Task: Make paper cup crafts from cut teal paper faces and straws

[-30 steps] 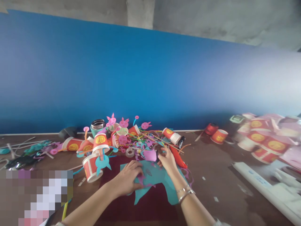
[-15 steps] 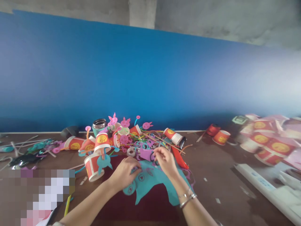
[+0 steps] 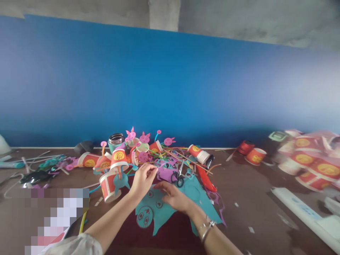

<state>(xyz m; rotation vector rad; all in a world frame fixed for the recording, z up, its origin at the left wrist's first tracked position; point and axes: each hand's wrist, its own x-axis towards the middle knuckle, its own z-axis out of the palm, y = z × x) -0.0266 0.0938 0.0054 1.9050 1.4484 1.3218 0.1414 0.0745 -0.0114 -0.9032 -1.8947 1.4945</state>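
A teal sheet of paper (image 3: pixel 191 193) lies in front of me, with a round face (image 3: pixel 145 216) and smaller shapes drawn on it. My left hand (image 3: pixel 143 180) is raised at the sheet's far left edge, thumb and fingertips pinched together; anything between them is too small to make out. Over the middle of the sheet is my right hand (image 3: pixel 174 198), its fingers stretched out and slightly apart, holding nothing visible. Scissors (image 3: pixel 179 177) with dark handles rest just beyond the right hand, beside purple paper scraps (image 3: pixel 166 173).
Left of the sheet stand red-and-white paper cups (image 3: pixel 107 186) with paper figures attached. Behind are a teal jar (image 3: pixel 116 140), sticks and straws. A red tool (image 3: pixel 206 180) lies right of the scissors. Far right are stacked cups (image 3: pixel 305 159) and a white strip (image 3: pixel 294 207).
My right hand has left the scissors, now lying uncovered, and come nearer over the sheet. My left hand has lifted off the drawn shapes and moved up and away. The view has shifted slightly.
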